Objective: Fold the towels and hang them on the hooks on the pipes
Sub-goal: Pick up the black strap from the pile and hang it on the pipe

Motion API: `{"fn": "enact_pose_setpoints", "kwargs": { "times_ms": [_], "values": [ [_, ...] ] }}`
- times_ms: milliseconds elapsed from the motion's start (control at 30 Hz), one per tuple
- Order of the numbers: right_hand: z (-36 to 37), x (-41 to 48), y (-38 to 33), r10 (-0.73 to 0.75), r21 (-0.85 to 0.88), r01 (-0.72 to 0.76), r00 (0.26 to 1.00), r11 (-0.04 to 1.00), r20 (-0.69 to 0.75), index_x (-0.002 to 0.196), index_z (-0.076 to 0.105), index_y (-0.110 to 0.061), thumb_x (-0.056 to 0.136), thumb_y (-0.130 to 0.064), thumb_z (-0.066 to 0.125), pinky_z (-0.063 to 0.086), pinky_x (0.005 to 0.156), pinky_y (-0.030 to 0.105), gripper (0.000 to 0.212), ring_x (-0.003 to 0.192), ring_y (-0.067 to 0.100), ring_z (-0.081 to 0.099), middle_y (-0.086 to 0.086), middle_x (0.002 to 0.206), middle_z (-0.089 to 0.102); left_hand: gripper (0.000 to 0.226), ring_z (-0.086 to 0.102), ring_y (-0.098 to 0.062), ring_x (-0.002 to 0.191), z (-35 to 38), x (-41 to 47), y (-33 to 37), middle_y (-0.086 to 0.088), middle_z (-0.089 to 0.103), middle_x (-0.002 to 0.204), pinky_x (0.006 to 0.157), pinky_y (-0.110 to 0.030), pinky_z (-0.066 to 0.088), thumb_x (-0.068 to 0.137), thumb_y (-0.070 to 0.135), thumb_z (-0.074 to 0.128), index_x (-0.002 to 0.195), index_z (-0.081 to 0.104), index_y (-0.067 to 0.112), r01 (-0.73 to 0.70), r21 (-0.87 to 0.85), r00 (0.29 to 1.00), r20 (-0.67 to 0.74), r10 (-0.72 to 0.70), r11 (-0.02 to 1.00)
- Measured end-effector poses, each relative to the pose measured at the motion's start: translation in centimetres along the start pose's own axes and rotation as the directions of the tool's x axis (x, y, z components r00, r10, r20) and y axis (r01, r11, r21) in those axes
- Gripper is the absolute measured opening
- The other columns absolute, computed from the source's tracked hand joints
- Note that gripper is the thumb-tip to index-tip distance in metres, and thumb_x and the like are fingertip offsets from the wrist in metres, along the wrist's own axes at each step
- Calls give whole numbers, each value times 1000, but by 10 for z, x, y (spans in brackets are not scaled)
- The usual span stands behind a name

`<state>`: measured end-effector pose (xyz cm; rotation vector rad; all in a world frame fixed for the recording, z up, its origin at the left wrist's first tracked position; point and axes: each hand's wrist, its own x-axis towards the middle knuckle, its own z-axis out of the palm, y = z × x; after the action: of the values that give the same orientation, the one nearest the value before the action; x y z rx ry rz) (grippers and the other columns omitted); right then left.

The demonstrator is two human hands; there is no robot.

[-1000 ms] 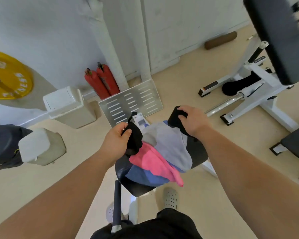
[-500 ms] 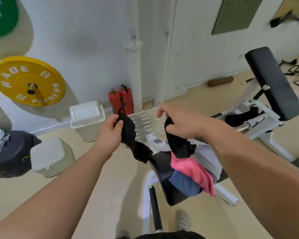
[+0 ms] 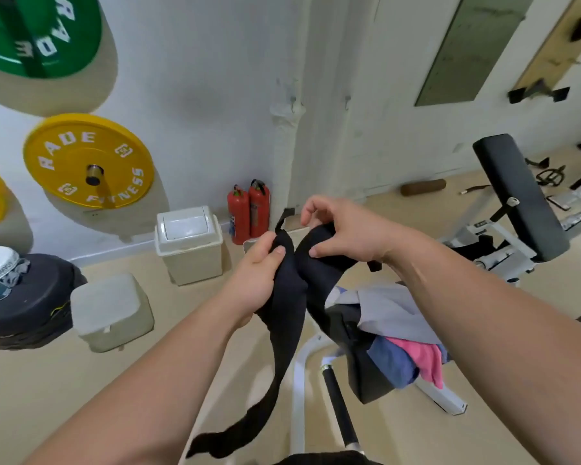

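Observation:
A black towel (image 3: 284, 317) hangs between my hands in the middle of the view, its tail drooping down toward my legs. My left hand (image 3: 254, 276) grips its left fold, thumb on top. My right hand (image 3: 342, 234) holds the right fold with curled fingers, close beside the left. Below them a pile of grey (image 3: 393, 310), blue (image 3: 391, 362) and pink (image 3: 426, 359) towels lies on a black bench seat (image 3: 366, 380). Two white pipes (image 3: 291, 135) run up the wall behind, with small hooks (image 3: 294, 101) on them.
Two red fire extinguishers (image 3: 249, 211) stand at the pipe's foot. A white bin (image 3: 190, 243) and a grey block (image 3: 111, 312) sit on the floor at left. Yellow (image 3: 88, 161) and green weight plates hang on the wall. A white bench with black pad (image 3: 520, 196) stands right.
My hands have lifted the black towel off the pile and come together, so its two held ends now meet. My view has tilted up toward the wall and pipes.

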<state>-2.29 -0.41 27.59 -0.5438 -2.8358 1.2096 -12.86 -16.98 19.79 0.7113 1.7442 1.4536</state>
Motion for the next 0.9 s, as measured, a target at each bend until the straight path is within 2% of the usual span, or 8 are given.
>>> {"fn": "enact_pose_setpoints", "kwargs": {
  "times_ms": [133,200,267,333,433,600,733,900],
  "values": [
    [8,14,4,152,27,-150,980,988,-126,118,57,-35,70,-22,89,50,67,26,59,75,13,61,0,89,64,19,62,-39,107,-23,-4,5,-16,64,110,97,-56,50,104,35,39,106,57,29,-25,65,996,-89,31,998],
    [11,12,9,267,133,-261,963,956,-29,125,57,-29,75,-20,87,46,56,21,59,65,10,61,-6,75,63,20,62,-38,104,-36,-6,5,-13,66,108,94,-54,52,106,33,38,107,57,27,-23,67,989,-145,32,997],
    [17,10,17,272,203,-301,949,932,158,127,59,-23,82,-12,80,43,55,25,51,55,8,58,-9,63,65,21,63,-27,93,-46,-9,5,-7,66,102,79,-40,54,109,30,36,108,57,27,-24,76,979,-202,39,997],
    [28,11,17,199,314,-264,954,912,225,126,58,-20,89,-4,71,39,55,26,42,54,11,54,-7,64,66,21,60,-17,83,-56,-10,8,-1,63,93,68,-30,46,110,27,35,106,55,26,-34,112,968,-242,60,993],
    [40,25,4,187,473,-201,979,858,77,125,54,-25,94,-3,65,42,59,25,39,59,11,54,-2,71,65,20,55,-17,71,-69,-10,12,2,57,80,61,-31,39,109,23,36,97,52,24,-74,259,924,-346,164,963],
    [41,56,-35,71,582,-16,995,813,-72,116,51,-17,97,0,59,48,56,22,27,50,12,53,-10,56,51,18,54,-27,84,-92,-9,25,-4,61,91,70,-41,42,107,22,37,111,53,15,-128,510,733,-529,428,850],
    [37,65,-48,76,666,1,993,746,-87,126,48,-11,99,-1,56,49,53,22,31,48,12,57,-8,57,59,18,57,-30,89,-109,6,34,-8,61,93,76,-47,46,106,25,37,106,52,15,-111,433,819,-470,329,894],
    [55,63,-13,146,667,-57,986,743,-78,117,57,-20,98,-9,61,47,57,22,23,64,11,61,0,75,66,18,52,-17,76,-95,15,12,-2,58,84,67,-35,39,107,21,38,101,51,11,-61,383,917,-343,203,922]
  ]
}}
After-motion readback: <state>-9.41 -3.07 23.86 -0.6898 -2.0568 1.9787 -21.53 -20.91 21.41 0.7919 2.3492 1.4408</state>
